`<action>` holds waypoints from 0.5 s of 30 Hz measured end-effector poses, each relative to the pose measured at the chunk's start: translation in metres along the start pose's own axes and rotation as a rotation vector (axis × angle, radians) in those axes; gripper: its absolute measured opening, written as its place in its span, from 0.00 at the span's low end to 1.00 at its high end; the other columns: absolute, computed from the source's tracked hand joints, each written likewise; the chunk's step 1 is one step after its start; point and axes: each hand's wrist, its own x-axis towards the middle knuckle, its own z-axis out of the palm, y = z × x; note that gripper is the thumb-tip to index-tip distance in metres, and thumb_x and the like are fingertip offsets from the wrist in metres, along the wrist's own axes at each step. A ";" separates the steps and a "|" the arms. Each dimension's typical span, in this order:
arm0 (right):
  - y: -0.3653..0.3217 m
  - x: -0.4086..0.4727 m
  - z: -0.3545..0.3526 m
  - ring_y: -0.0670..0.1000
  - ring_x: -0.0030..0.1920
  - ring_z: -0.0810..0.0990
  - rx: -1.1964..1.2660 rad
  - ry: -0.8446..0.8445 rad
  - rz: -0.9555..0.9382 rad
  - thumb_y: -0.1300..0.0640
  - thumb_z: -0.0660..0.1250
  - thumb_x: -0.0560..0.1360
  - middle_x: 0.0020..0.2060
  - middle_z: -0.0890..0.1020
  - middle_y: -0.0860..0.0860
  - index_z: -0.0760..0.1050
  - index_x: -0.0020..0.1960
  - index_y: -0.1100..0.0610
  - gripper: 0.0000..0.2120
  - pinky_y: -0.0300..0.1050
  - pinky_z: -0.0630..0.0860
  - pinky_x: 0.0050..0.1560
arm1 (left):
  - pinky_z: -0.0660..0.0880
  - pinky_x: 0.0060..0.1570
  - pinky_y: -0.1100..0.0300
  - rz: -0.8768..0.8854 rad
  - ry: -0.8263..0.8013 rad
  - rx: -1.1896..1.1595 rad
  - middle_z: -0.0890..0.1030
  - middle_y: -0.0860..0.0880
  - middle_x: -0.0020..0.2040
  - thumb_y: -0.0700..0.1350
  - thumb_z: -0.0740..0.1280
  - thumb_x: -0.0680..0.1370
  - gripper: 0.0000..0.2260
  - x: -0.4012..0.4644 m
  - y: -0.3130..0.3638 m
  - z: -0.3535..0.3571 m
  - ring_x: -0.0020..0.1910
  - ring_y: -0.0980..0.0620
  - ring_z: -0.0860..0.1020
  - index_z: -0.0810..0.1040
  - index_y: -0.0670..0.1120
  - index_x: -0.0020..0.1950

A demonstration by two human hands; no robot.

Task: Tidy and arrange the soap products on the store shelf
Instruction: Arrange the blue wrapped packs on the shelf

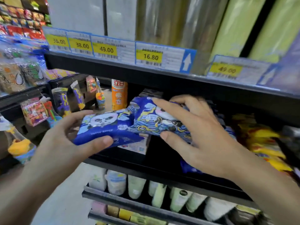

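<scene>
- The left hand [65, 135] is gripping a blue panda-print soap pack [105, 125] at the front of the middle shelf [146, 166], thumb under its near edge.
- The right hand [199, 132] is clasping a second blue pack [155, 120], touching the first.
- An orange can [119, 95] is standing just behind them.
- Yellow packs [263, 143] are lying to the right.
- Price tags [151, 56] are lining the shelf above.
</scene>
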 end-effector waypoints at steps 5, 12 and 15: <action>0.062 -0.037 -0.030 0.50 0.71 0.69 0.028 0.027 0.150 0.39 0.63 0.77 0.69 0.72 0.41 0.62 0.78 0.35 0.30 0.57 0.66 0.74 | 0.76 0.39 0.76 0.013 -0.164 -0.068 0.86 0.67 0.49 0.63 0.85 0.53 0.40 0.005 0.029 0.067 0.47 0.67 0.84 0.80 0.57 0.63; 0.149 -0.038 -0.048 0.56 0.74 0.72 0.010 0.022 0.476 0.40 0.66 0.78 0.73 0.75 0.51 0.69 0.77 0.47 0.29 0.53 0.66 0.76 | 0.68 0.40 0.83 0.087 -0.284 0.057 0.81 0.75 0.42 0.65 0.79 0.58 0.26 0.036 0.066 0.155 0.45 0.79 0.78 0.78 0.60 0.52; 0.177 -0.023 -0.049 0.56 0.70 0.75 0.039 -0.031 0.624 0.40 0.68 0.80 0.71 0.78 0.54 0.74 0.73 0.50 0.25 0.52 0.70 0.72 | 0.70 0.46 0.80 0.064 -0.341 0.102 0.82 0.69 0.47 0.63 0.83 0.59 0.27 0.051 0.069 0.189 0.46 0.78 0.77 0.77 0.61 0.54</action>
